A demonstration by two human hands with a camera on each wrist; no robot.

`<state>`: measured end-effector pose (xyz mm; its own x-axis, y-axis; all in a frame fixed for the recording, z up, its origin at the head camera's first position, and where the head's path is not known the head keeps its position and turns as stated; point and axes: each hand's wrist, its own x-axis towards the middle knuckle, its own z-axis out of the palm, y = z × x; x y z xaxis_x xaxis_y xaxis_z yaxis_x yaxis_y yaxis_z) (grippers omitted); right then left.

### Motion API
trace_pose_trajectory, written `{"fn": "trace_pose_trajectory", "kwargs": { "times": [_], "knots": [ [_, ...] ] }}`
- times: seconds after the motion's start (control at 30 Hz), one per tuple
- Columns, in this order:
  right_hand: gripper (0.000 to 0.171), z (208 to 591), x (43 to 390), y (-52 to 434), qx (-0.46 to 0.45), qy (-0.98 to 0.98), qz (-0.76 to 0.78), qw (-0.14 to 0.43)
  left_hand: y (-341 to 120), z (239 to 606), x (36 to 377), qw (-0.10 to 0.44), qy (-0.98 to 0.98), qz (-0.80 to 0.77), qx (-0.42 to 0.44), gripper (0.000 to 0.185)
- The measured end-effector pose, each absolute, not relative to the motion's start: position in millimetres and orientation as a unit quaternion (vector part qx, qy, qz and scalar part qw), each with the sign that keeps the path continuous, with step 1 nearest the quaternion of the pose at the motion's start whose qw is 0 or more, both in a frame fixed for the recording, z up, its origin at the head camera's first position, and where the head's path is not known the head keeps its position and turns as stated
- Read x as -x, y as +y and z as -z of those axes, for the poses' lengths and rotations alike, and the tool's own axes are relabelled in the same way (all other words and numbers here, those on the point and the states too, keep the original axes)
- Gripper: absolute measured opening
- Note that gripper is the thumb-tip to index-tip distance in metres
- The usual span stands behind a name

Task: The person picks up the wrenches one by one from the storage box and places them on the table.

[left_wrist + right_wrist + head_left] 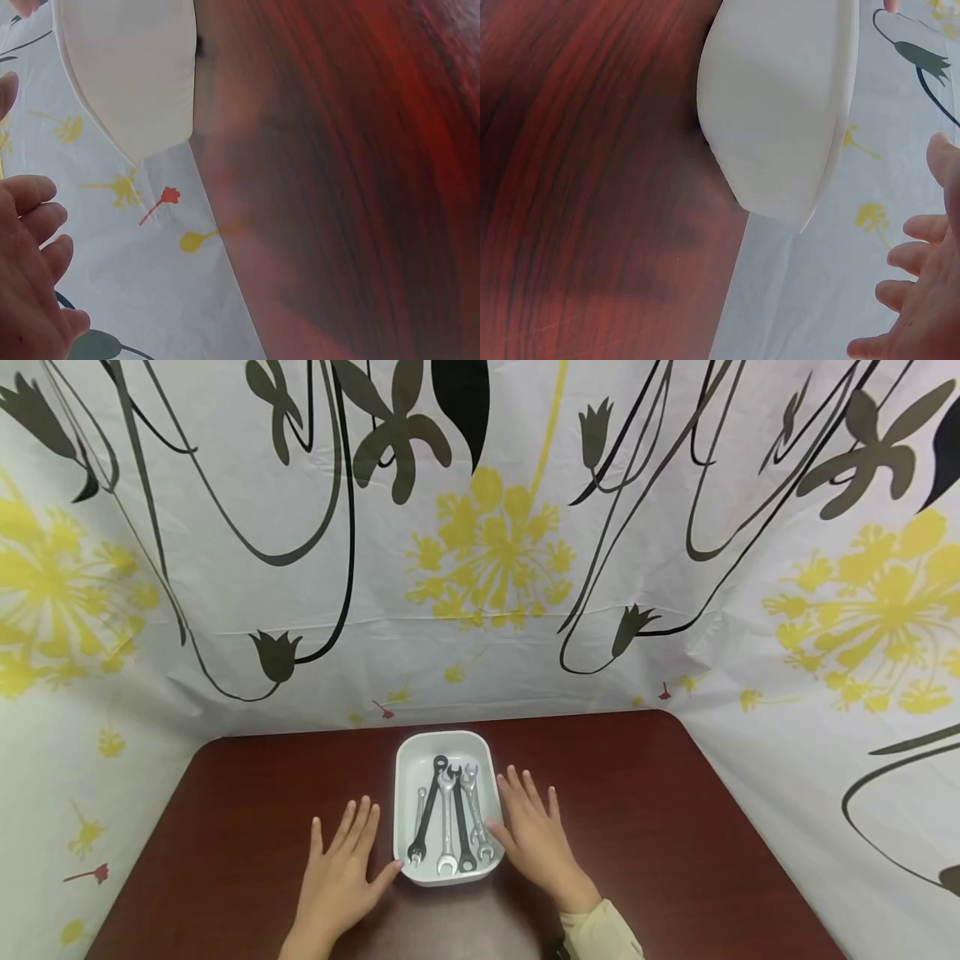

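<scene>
A white rectangular tray stands on the dark red table, its outer wall showing in the left wrist view and its side in the right wrist view. Several wrenches, some silver and some dark, lie lengthwise in it. My left hand is spread at the tray's near left corner, thumb tip right at the rim. On the other side my right hand has its fingers extended, with the thumb overlapping the tray's right rim in the head view. Neither hand grips anything.
The wood-grain table extends to both sides of the tray. A white cloth with yellow and grey flower prints hangs behind the table's far edge and along its sides. A pale sleeve covers the right forearm.
</scene>
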<state>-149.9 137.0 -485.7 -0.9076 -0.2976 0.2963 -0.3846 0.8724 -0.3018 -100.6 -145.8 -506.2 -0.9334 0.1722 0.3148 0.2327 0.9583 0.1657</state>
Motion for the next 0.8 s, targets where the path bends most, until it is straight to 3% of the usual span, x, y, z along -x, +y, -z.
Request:
{"fn": "trace_pose_trajectory", "kwargs": {
  "times": [0.8],
  "knots": [
    [0.064,484,160,117,-0.198,-0.956,-0.185,0.114,-134,516,105,0.162,-0.976,0.102,0.1,0.074]
  ]
}}
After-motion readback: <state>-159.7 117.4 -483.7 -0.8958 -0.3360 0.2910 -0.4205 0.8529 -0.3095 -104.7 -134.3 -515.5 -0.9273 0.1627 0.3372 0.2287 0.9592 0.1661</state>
